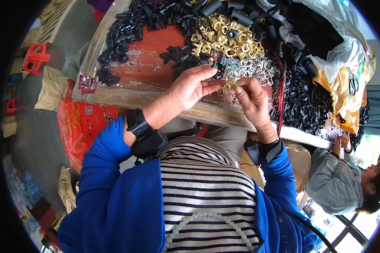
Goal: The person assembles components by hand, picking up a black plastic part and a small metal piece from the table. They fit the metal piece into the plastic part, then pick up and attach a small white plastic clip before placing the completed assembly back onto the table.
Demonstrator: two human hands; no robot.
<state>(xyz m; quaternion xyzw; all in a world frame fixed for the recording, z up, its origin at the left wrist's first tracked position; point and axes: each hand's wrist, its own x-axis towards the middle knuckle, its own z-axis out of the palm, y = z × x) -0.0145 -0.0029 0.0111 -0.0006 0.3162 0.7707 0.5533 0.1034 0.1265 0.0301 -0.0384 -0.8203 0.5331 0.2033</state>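
In my left hand (192, 86), a small black plastic part (219, 71) is gripped between thumb and fingers, just above the table's near edge. My right hand (254, 101) has its thumb and forefinger closed on a small brass-coloured clip (231, 83). The clip sits close beside my left fingertips; whether it touches the black part I cannot tell. Straight beyond my hands lies a heap of brass-coloured clips (240, 40). A heap of silver metal clips (257, 69) spreads just beyond my right hand.
Black assembled parts (131, 31) cover the table's far left, around its bare red surface (145, 63). Small black pieces (302, 99) pile at the right, near black tubes (240, 17). Scissors (353, 85) lie on yellow wrapping (340, 99). A co-worker (340, 181) sits at the right.
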